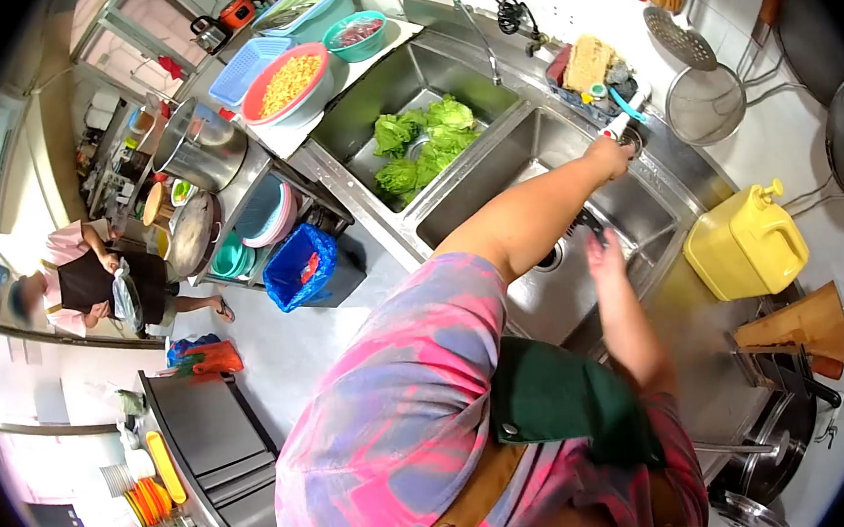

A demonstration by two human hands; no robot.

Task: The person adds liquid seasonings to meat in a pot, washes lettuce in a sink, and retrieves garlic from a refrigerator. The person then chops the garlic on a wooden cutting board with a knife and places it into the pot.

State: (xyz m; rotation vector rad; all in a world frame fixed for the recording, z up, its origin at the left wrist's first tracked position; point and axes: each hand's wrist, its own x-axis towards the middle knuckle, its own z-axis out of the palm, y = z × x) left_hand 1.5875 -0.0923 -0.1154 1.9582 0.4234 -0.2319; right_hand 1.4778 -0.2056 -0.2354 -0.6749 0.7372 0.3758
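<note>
My left hand (612, 156) reaches across to the far rim of the right-hand sink basin (534, 170). Its fingers are closed around a small white thing with a red part (618, 127), whose kind I cannot make out. Inside the basin my right hand (604, 251) is beside a dark, bristly-looking object (587, 223); blur hides whether the fingers grip it. A drain (549, 258) lies just left of that hand. Green lettuce leaves (428, 144) rest in the neighbouring left-hand basin (347, 131), under a thin tap (484, 41).
Sponges (587, 62) fill a caddy behind the sink. A yellow jerrycan (746, 243) stands on the right. Bowls, one with yellow pieces (291, 84), crowd the left counter. A blue-lined bin (303, 268) is below. Another person (96, 274) stands at far left holding a bag.
</note>
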